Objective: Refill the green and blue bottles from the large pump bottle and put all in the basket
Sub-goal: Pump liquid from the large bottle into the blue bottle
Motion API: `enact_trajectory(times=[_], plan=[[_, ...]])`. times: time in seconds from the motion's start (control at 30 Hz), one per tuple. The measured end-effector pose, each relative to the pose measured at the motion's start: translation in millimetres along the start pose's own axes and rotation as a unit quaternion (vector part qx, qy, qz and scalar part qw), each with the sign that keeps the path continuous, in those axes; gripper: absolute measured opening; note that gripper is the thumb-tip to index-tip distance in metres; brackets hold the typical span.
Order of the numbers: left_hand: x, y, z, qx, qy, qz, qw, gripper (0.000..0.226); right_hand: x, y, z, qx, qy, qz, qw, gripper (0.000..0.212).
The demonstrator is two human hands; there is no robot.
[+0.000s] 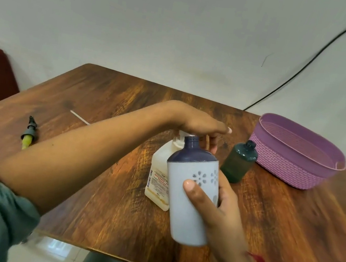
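Blue bottle [187, 220], uncapped and tilted, is being gripped above the worktop [112, 189] by the right hand [220, 209], its neck sitting at the white pump bottle [158, 174] spout. Left hand [198, 123] is resting flat on the pump head, fingers straight. Green bottle [239, 162] is standing uncapped just beside the purple basket [286, 170].

Pump bottle [158, 181] mid table [108, 211], left hand [196, 123] on top of it, held bottle [190, 198] in right hand [218, 209] just before it, small bottle [239, 162] standing to the right, basket [279, 171] right of that, spray cap [29, 129] lying far left, what may be a tube [79, 117] behind it.
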State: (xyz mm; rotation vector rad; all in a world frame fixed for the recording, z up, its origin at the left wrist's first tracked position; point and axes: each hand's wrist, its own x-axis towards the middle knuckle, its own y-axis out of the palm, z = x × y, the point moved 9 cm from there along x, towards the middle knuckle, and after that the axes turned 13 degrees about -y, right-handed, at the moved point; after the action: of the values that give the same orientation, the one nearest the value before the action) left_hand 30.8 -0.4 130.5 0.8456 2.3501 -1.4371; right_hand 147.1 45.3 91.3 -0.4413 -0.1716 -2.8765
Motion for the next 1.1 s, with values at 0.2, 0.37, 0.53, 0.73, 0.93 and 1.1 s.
enact_trajectory(times=[0.2, 0.37, 0.53, 0.73, 0.93, 1.1], plan=[[1, -7, 0, -0.028, 0.01, -0.045, 0.999, 0.057, 2, 0, 3, 0.007, -0.007, 0.007, 1.0, 0.045], [0, -3, 1, -0.019, 0.0, -0.04, 0.999, 0.061, 1, -1, 2, 0.007, -0.005, 0.01, 1.0, 0.043], [-2, -10, -2, 0.018, -0.003, -0.055, 0.998, 0.063, 4, -1, 3, 0.009, -0.007, 0.01, 1.0, 0.046], [4, -1, 4, -0.032, 0.006, -0.036, 0.999, 0.06, 1, -1, 0, 0.005, 0.003, 0.008, 1.0, 0.044], [-3, -12, -1, 0.031, -0.006, -0.055, 0.998, 0.062, 6, 1, 7, 0.003, -0.012, 0.008, 1.0, 0.045], [6, -4, 7, -0.016, 0.016, -0.052, 0.998, 0.058, -1, 0, 0, -0.005, -0.001, -0.002, 1.0, 0.044]])
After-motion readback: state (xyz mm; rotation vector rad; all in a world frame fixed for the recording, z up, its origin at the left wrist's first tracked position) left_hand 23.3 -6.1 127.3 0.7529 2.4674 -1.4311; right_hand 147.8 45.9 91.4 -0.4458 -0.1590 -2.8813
